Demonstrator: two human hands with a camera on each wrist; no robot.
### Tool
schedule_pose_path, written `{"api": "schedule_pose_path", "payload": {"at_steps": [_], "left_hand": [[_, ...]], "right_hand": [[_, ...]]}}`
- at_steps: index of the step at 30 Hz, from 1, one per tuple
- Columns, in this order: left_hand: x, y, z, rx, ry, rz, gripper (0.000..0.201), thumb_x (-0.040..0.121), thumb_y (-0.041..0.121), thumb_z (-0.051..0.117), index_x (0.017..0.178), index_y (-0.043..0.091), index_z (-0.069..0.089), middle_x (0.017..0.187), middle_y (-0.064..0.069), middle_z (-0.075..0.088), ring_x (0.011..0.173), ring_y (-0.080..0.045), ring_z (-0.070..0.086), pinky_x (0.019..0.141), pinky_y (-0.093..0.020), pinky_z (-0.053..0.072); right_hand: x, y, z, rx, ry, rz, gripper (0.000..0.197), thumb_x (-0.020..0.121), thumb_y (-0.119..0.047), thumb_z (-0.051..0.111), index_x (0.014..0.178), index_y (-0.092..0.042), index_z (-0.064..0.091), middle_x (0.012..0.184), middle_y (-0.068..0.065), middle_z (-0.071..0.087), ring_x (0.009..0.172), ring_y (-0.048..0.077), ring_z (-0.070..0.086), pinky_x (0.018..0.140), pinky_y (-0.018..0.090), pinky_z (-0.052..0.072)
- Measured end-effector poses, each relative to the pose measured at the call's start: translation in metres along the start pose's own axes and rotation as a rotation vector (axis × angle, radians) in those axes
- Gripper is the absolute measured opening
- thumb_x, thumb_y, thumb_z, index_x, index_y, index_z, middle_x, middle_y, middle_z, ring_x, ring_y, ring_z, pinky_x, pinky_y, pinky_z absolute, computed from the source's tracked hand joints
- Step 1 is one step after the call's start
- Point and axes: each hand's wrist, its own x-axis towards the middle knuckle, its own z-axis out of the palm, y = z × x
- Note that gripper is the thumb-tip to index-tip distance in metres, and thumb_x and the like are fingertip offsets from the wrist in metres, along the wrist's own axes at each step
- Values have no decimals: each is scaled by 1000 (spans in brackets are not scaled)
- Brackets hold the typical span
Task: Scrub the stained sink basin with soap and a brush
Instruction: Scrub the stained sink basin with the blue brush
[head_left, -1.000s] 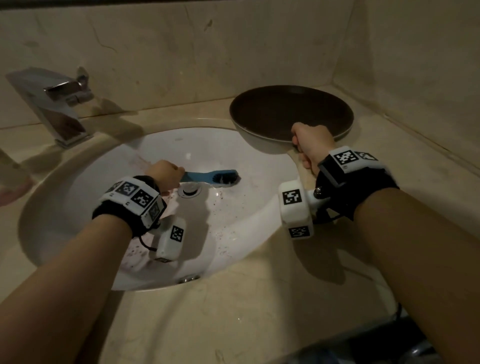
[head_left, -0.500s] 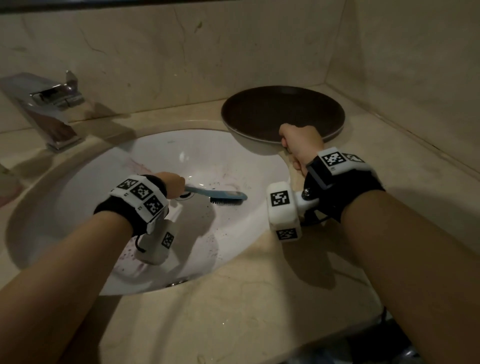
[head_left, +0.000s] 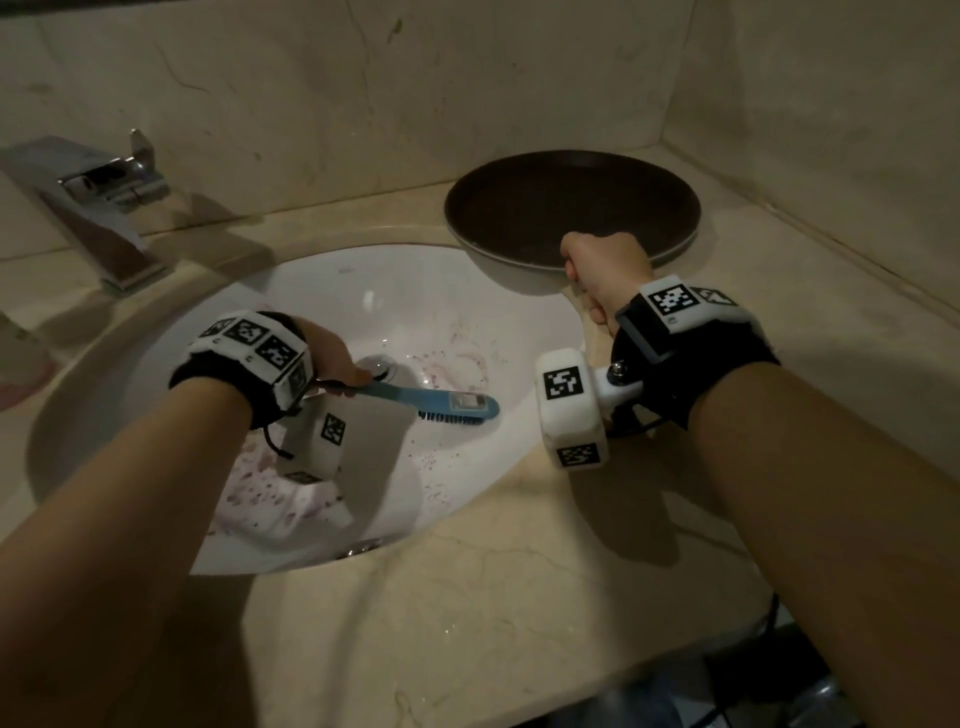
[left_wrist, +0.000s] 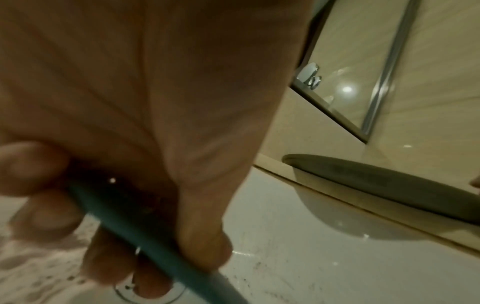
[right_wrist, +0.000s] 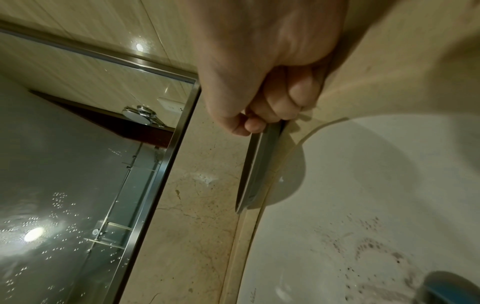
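The white sink basin (head_left: 363, 291) carries purple stains (head_left: 462, 358) right of the drain (head_left: 382, 366) and purplish foam (head_left: 275, 499) on its near left wall. My left hand (head_left: 337, 358) grips the handle of a blue brush (head_left: 460, 408), whose bristles rest on the basin floor just right of the drain. In the left wrist view the fingers (left_wrist: 46, 216) curl round the brush handle (left_wrist: 161, 253). My right hand (head_left: 597, 270) pinches the near rim of a dark plate (head_left: 571, 208) at the basin's far right edge. The right wrist view shows that hand (right_wrist: 259, 115) gripping the plate rim (right_wrist: 255, 170).
A chrome faucet (head_left: 98, 208) stands at the back left of the beige stone counter (head_left: 467, 597). A pinkish object (head_left: 15, 384) lies at the left edge. Stone walls close off the back and right. A mirror (right_wrist: 64, 164) hangs above the counter.
The brush head has slid a little toward me across the basin floor, right of the drain. My right hand has stayed on the plate rim. My head view has shifted slightly.
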Motion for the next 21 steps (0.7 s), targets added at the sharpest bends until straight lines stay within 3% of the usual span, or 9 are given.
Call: {"api": "schedule_pose_path", "payload": {"at_steps": [3,6,8,11,13,14,17,19,21], "left_hand": [[19,-12,8,-45,151,-25,41,98,32,40,68,6,51,60,-1,43,54,-13,42,51,-18,37],[47,-34,12,-53,352,-36,27,92,24,50,73,6,55,68,-6,49,78,-27,61,78,-36,55],[65,-42,17,-14,316,-79,22,86,25,53,83,5,60,84,-9,60,88,-29,63,87,-41,53],[43,-35,23,-198,152,-61,45,85,43,55,104,4,64,99,-12,64,94,-28,61,90,-35,48],[30,-30,23,-498,-87,-56,50,67,45,75,97,6,66,97,-14,62,90,-24,57,90,-38,47],[25,-28,21,-471,-149,-35,41,65,39,79,91,9,67,100,-13,63,90,-23,56,94,-39,46],[29,-24,29,-333,-44,3,18,85,32,63,89,14,65,117,-16,62,97,-26,57,99,-39,44],[40,-27,32,-180,24,-32,26,93,32,49,95,9,62,114,-17,63,101,-30,60,89,-34,47],[93,-56,38,-58,113,-28,40,88,36,45,106,4,62,103,-12,66,98,-30,64,91,-37,52]], "right_hand": [[-1,0,0,8,-2,3,18,81,-24,50,66,-14,50,56,-1,45,46,16,37,45,26,27],[-2,0,1,6,3,-2,18,79,-24,50,64,-15,50,56,-1,45,47,16,36,45,26,27],[-2,1,1,5,0,-2,18,79,-24,50,63,-15,50,55,-1,44,47,16,36,45,26,27],[0,1,0,-4,1,-2,22,80,-24,49,60,-15,49,52,-1,43,46,16,36,45,27,27],[0,1,1,-10,5,0,22,81,-25,50,61,-15,49,52,-1,43,45,16,36,45,26,27],[0,1,1,-9,8,2,22,81,-25,50,61,-15,49,53,-1,43,45,16,36,45,26,26],[-1,1,1,6,6,3,20,81,-24,50,63,-14,49,53,-2,44,45,16,36,45,26,26],[-1,0,1,9,2,5,20,81,-24,50,64,-15,50,54,-2,44,45,15,36,45,26,26],[-1,1,1,12,2,7,20,81,-24,50,64,-15,50,55,-1,45,46,15,36,45,26,26]]}}
